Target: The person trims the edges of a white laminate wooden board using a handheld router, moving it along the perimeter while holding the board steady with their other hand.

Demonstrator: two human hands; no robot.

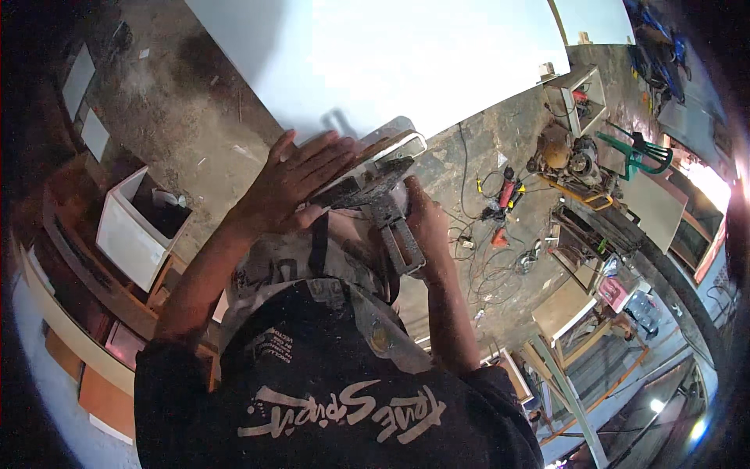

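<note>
Presently, the left hand [298, 173] is extending wide fingers alongside a dusty, dark, slotted-frame tool [380, 194]; the right hand [428, 222] is flanking it, finger closure indeterminable.

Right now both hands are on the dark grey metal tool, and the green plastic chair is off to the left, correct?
No: the head view shows the green plastic chair off to the right. The left hand and right hand are indeed on the dark grey metal tool.
</note>
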